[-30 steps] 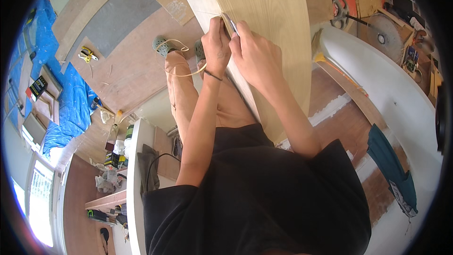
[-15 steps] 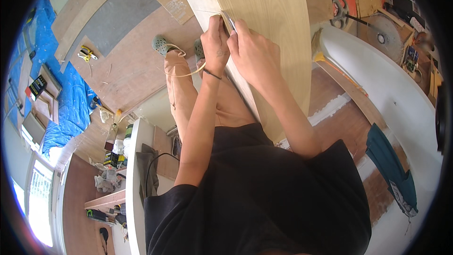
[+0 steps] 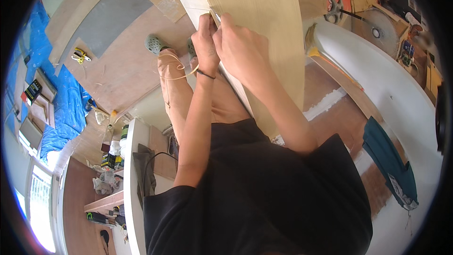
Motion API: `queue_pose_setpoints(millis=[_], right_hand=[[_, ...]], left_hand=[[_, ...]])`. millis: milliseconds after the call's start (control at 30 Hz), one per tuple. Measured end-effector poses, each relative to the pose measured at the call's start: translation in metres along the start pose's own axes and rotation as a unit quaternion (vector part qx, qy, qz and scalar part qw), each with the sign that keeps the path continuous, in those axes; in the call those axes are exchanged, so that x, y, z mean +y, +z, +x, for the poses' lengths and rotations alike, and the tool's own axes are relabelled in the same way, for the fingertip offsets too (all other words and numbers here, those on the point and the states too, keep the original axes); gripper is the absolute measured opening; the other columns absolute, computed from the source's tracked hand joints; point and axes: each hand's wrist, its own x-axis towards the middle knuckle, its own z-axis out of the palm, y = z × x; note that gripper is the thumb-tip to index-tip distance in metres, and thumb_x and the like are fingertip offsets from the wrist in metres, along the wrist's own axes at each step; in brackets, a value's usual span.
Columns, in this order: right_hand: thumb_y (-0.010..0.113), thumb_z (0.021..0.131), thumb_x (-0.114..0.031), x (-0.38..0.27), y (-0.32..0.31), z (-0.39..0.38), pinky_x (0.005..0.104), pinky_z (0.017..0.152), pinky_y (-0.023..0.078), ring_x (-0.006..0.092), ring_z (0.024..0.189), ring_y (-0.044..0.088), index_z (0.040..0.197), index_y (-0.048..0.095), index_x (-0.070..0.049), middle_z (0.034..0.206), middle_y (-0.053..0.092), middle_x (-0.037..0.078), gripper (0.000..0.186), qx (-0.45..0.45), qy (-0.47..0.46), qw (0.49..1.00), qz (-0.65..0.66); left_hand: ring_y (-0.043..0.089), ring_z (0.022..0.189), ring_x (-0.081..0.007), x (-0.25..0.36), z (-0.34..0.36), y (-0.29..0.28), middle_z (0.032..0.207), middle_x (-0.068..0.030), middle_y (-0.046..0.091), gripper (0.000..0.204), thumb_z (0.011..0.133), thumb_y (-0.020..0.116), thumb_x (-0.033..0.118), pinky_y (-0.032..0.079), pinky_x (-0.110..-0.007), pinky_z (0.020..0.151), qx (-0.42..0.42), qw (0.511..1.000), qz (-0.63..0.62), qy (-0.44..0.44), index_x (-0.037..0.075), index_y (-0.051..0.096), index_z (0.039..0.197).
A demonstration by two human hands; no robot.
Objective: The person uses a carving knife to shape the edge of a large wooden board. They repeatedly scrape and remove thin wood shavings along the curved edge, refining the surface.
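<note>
- Panel (image 3: 278, 47): pale wood-grain board; both hands meet at its left long edge.
- Left hand (image 3: 206, 45): fingers pinched at that edge, holding a thin pale strip (image 3: 193, 72), whose loose length curls over the left trouser leg (image 3: 175, 89).
- Right hand (image 3: 240, 47): closed around a slim metallic tool (image 3: 217, 18), tip beside the left fingertips.
- Progress (judged): partway; some strip hangs free, work at the edge appears unfinished. Remaining length cannot be determined.

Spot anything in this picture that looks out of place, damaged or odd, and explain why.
Yellow-handled tools lie loose on the floor, left of the person's shoes, where someone might step on them. Ragged white patches on the brown boards also look unfinished.
</note>
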Motion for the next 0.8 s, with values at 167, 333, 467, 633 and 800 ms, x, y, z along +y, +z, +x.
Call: queue_pose_setpoints(millis=[167, 333, 467, 633, 800], right_hand=[[0.050, 0.092, -0.021, -0.004, -0.004, 0.002, 0.0446, 0.049, 0.046, 0.0332, 0.054, 0.062, 0.090, 0.052, -0.003, 0.057, 0.060, 0.015, 0.019, -0.003, 0.008, 1.000, -0.007], [0.050, 0.092, -0.022, -0.001, -0.004, 0.004, 0.0443, 0.051, 0.048, 0.0336, 0.056, 0.063, 0.090, 0.052, -0.003, 0.058, 0.061, 0.016, 0.020, -0.002, 0.004, 1.000, -0.011], [0.049, 0.093, -0.022, -0.002, -0.006, 0.007, 0.0452, 0.052, 0.048, 0.0343, 0.057, 0.063, 0.092, 0.052, -0.003, 0.059, 0.061, 0.016, 0.020, -0.018, 0.014, 1.000, -0.011], [0.048, 0.094, -0.023, 0.002, -0.007, -0.001, 0.0455, 0.053, 0.047, 0.0343, 0.060, 0.063, 0.093, 0.052, -0.003, 0.063, 0.062, 0.015, 0.020, 0.002, 0.027, 0.999, 0.021], [0.047, 0.095, -0.025, 0.002, -0.013, -0.004, 0.0456, 0.053, 0.046, 0.0346, 0.061, 0.062, 0.092, 0.051, -0.004, 0.062, 0.061, 0.015, 0.021, 0.010, 0.034, 0.999, 0.011]], left_hand=[[0.038, 0.060, -0.0141, 0.000, -0.001, 0.000, 0.066, -0.0058, 0.044, 0.018, 0.084, 0.060, 0.004, 0.039, -0.025, 0.053, -0.001, 1.000, 0.002, -0.007, 0.004, 0.045, 0.092], [0.037, 0.061, -0.0132, 0.000, 0.002, 0.002, 0.067, -0.0050, 0.044, 0.017, 0.084, 0.059, 0.003, 0.038, -0.024, 0.053, -0.007, 1.000, 0.000, -0.026, 0.004, 0.044, 0.092], [0.038, 0.059, -0.0155, 0.001, 0.002, 0.003, 0.066, -0.0071, 0.046, 0.015, 0.086, 0.057, 0.003, 0.039, -0.026, 0.052, 0.005, 1.000, -0.009, -0.009, 0.004, 0.045, 0.094], [0.049, 0.053, -0.0326, 0.000, 0.007, 0.001, 0.066, -0.0188, 0.056, 0.007, 0.092, 0.049, 0.004, 0.044, -0.035, 0.052, -0.002, 1.000, 0.020, 0.009, 0.005, 0.048, 0.100], [0.057, 0.067, -0.0455, 0.012, 0.015, -0.011, 0.076, -0.0247, 0.059, 0.007, 0.093, 0.046, 0.004, 0.045, -0.046, 0.055, -0.038, 0.997, 0.059, 0.037, 0.002, 0.049, 0.099]])
